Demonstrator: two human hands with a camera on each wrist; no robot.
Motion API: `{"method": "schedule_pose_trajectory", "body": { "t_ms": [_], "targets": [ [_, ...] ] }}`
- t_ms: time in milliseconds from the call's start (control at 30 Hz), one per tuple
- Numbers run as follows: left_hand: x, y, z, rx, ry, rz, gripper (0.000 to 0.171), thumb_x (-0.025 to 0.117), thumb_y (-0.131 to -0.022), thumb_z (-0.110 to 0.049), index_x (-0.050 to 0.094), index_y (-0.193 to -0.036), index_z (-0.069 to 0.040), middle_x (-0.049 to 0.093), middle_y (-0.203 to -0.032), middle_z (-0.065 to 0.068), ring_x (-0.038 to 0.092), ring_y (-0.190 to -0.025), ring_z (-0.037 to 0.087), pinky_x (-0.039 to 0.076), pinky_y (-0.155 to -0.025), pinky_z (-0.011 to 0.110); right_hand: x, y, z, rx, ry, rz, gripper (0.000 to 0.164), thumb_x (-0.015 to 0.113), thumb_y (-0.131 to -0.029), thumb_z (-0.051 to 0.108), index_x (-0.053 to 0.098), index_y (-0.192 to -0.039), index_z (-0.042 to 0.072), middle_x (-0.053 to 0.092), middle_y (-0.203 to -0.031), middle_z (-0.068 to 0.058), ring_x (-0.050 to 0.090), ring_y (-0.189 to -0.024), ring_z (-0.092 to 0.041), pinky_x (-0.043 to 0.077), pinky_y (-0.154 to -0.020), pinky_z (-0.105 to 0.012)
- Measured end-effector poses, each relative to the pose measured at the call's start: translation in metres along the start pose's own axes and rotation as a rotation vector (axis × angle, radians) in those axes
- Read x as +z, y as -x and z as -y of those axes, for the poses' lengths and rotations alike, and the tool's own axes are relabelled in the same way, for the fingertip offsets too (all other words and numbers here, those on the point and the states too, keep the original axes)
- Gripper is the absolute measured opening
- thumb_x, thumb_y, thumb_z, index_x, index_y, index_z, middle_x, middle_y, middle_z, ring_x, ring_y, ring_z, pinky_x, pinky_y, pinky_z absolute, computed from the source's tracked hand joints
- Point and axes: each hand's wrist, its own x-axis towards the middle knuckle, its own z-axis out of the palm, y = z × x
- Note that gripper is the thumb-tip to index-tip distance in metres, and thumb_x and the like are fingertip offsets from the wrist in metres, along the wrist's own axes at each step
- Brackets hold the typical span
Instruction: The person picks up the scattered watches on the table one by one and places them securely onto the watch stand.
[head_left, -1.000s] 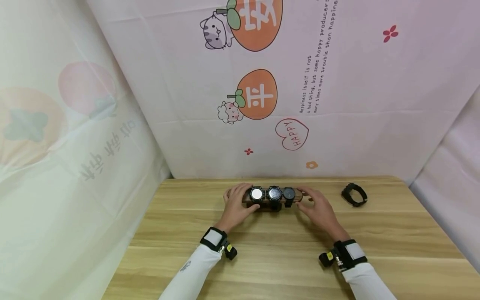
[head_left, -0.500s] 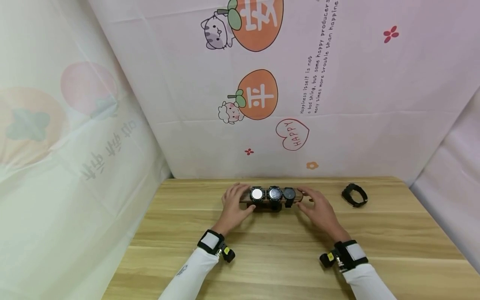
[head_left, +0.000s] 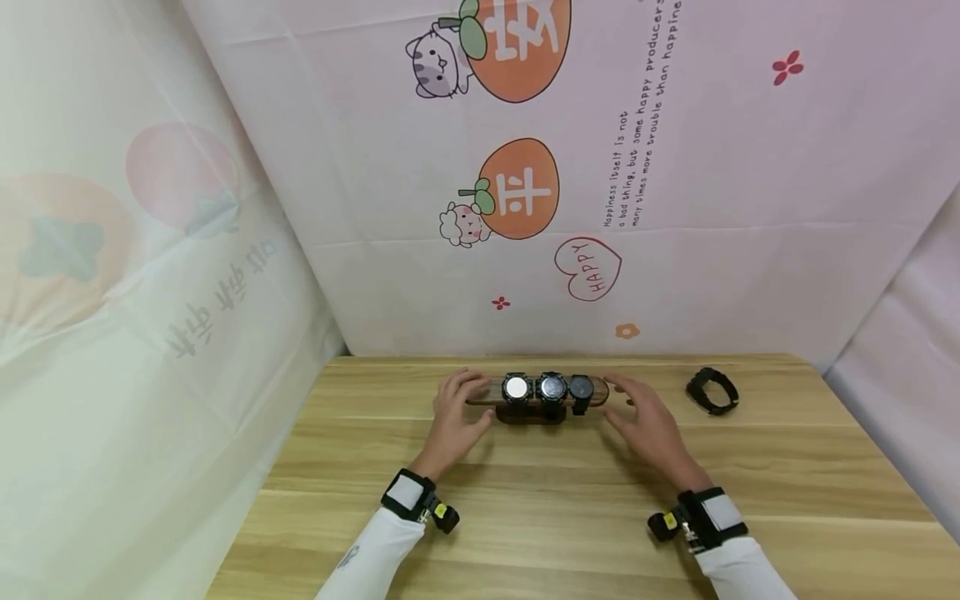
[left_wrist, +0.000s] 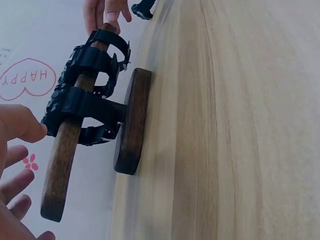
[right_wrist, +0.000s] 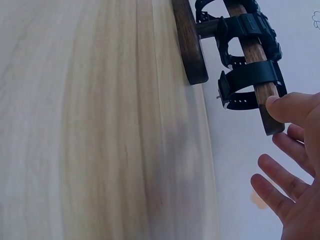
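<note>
A dark wooden watch stand (head_left: 490,391) stands at the table's back edge, its crossbar raised above a base (left_wrist: 135,120). Three black watches are strapped round the bar: one with a bright white-looking face (head_left: 517,387), a middle one (head_left: 552,387) and a right one (head_left: 581,387). My left hand (head_left: 452,421) hovers by the bar's left end with fingers spread; in the left wrist view its thumb overlaps the nearest watch, contact unclear. Around the bar's right end my right hand (head_left: 651,429) has its fingers loosely spread; its thumb (right_wrist: 290,107) overlaps the tip, touch uncertain.
Another black watch (head_left: 697,385) lies on its side at the back right of the wooden table (head_left: 555,517). A printed cloth (head_left: 675,283) hangs right behind the table, with more cloth at both sides.
My left hand has drawn back to the left, uncovering the bar's left end. The right hand has shifted slightly right, away from the bar. The watches stay on the stand.
</note>
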Motion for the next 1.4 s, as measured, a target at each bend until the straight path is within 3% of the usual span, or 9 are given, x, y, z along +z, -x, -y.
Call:
{"method": "schedule_pose_trajectory", "body": {
  "t_ms": [167,300,567,833,1033,1200,1400],
  "targets": [
    [-0.004,0.004,-0.002,0.046,-0.020,-0.057,0.036,0.080,-0.088,-0.002,0.072,-0.123,-0.003,0.060,-0.141,0.017,0.047,-0.137,0.037,0.037,-0.116,0.063,-0.005,0.003,-0.001,0.009,-0.008,-0.014,0.057,0.076,-0.099,0.011,0.055,-0.151,0.006,0.059,-0.145,-0.024,0.059,-0.128,-0.044,0.056,-0.098,-0.065],
    [-0.006,0.008,-0.004,0.039,-0.017,-0.090,0.029,0.080,-0.089,-0.001,0.074,-0.118,-0.003,0.063,-0.134,0.015,0.052,-0.131,0.035,0.046,-0.111,0.056,-0.008,0.004,-0.002,-0.002,-0.003,-0.039,0.053,0.075,-0.099,0.010,0.058,-0.149,0.006,0.060,-0.144,-0.023,0.060,-0.126,-0.044,0.056,-0.098,-0.065],
    [-0.007,0.018,-0.005,-0.041,0.024,-0.058,0.022,0.077,-0.095,-0.003,0.075,-0.116,-0.007,0.067,-0.118,0.008,0.059,-0.111,0.023,0.058,-0.095,0.039,-0.016,0.008,-0.011,-0.027,0.035,-0.097,0.037,0.073,-0.100,0.008,0.066,-0.136,0.002,0.066,-0.135,-0.022,0.064,-0.117,-0.045,0.056,-0.092,-0.063],
    [-0.004,0.023,0.000,0.003,0.033,-0.043,0.022,0.076,-0.094,-0.001,0.074,-0.116,-0.002,0.071,-0.110,0.008,0.063,-0.102,0.023,0.059,-0.089,0.035,-0.032,0.010,-0.031,-0.073,0.098,-0.198,0.030,0.077,-0.094,-0.001,0.072,-0.123,0.002,0.071,-0.121,-0.020,0.066,-0.106,-0.042,0.056,-0.083,-0.054],
    [-0.001,0.022,0.000,0.023,0.036,-0.040,0.023,0.075,-0.094,0.000,0.073,-0.116,-0.001,0.073,-0.106,0.009,0.063,-0.102,0.024,0.059,-0.088,0.038,-0.054,0.011,-0.052,0.030,0.139,-0.251,0.022,0.072,-0.096,0.000,0.074,-0.118,-0.001,0.072,-0.113,-0.025,0.066,-0.100,-0.043,0.053,-0.078,-0.052],
    [0.000,0.024,0.000,-0.031,0.051,0.001,0.023,0.074,-0.095,0.000,0.073,-0.118,-0.002,0.072,-0.104,0.003,0.061,-0.106,0.022,0.059,-0.091,0.042,-0.067,0.012,-0.067,0.098,0.158,-0.306,0.020,0.069,-0.097,-0.001,0.073,-0.116,-0.006,0.070,-0.116,-0.031,0.065,-0.101,-0.049,0.053,-0.079,-0.062],
    [0.001,0.025,-0.001,-0.062,0.071,0.031,0.023,0.073,-0.095,-0.001,0.074,-0.118,-0.003,0.072,-0.103,0.003,0.060,-0.107,0.021,0.059,-0.093,0.042,-0.074,0.016,-0.082,0.150,0.182,-0.281,0.022,0.068,-0.098,0.001,0.070,-0.118,-0.009,0.068,-0.118,-0.035,0.062,-0.105,-0.052,0.053,-0.080,-0.065]
  ]
}}
